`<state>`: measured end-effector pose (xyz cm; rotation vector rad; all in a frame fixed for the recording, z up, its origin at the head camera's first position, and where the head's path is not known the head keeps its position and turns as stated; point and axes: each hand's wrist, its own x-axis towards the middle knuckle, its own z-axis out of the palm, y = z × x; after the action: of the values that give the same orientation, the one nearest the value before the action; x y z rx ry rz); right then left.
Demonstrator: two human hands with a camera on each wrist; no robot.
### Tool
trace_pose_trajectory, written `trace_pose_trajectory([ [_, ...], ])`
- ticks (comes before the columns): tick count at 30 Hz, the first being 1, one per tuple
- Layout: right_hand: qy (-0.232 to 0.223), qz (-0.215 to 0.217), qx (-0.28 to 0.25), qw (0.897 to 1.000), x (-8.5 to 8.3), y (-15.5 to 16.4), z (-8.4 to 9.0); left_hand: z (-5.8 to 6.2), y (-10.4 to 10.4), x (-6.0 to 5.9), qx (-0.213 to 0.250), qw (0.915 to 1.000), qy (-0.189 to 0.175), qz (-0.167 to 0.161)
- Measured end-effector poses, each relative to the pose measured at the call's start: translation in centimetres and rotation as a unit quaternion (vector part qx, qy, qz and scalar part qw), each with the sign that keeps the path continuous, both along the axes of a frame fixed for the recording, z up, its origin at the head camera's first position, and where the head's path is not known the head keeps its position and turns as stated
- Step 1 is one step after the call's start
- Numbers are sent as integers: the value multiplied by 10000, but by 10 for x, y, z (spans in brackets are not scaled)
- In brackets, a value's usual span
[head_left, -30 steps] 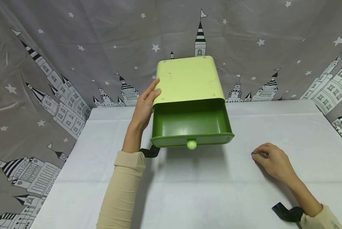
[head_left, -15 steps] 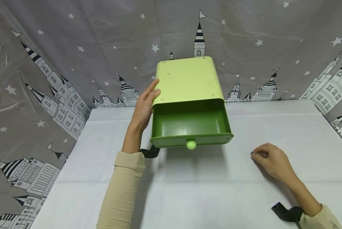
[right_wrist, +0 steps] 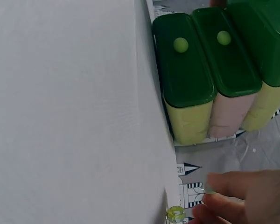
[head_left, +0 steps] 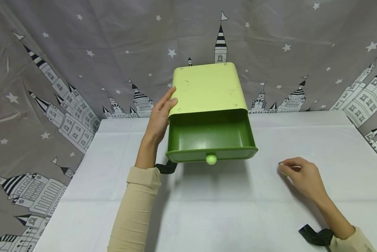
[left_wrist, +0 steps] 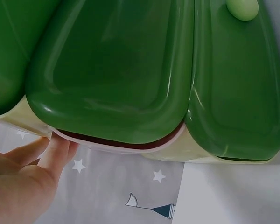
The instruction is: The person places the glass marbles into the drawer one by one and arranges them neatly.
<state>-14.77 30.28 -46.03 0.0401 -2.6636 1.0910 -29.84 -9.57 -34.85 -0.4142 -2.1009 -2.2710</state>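
Observation:
A drawer cabinet stands at the back of the table, its pale yellow-green top case point(head_left: 207, 87) over a pulled-out green drawer point(head_left: 212, 131) with a round knob. In the left wrist view, a closed green drawer front point(left_wrist: 116, 74) sits in a pink case below. My left hand point(head_left: 159, 113) rests against the left side of the top case, fingers extended. To the right of the cabinet, my right hand point(head_left: 302, 175) pinches a small clear marble point(right_wrist: 208, 188) between thumb and fingertips, partly hidden. A yellow-green glass marble point(right_wrist: 176, 214) shows just beneath that hand.
A white cloth point(head_left: 223, 217) covers the table. Grey fabric point(head_left: 112, 42) printed with castles and stars hangs behind and at the sides. The open drawer juts toward me. Black wrist mounts point(head_left: 316, 235) are strapped to both arms.
My right hand's fingertips have lifted slightly and shifted with the pinched marble, and a bit of yellow-green now shows beneath them. The left hand and the drawer cabinet stay put.

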Motion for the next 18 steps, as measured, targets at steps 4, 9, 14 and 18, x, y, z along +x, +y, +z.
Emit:
trace_pose_trajectory([
  [4, 68, -127, -297, 9995, 2, -2, 4, 0, 1, -1, -14, 10000, 23, 20],
  [9, 204, -288, -383, 9986, 4, -5, 7, 0, 1, 0, 19, 10000, -82, 15],
  [14, 425, -361, -471, 9973, 4, -8, 10, 1, 0, 0, 33, 10000, -70, -17],
  [18, 862, -504, -687, 9926, 5, -13, 16, 1, 0, 0, 52, 10000, -46, -20],
])
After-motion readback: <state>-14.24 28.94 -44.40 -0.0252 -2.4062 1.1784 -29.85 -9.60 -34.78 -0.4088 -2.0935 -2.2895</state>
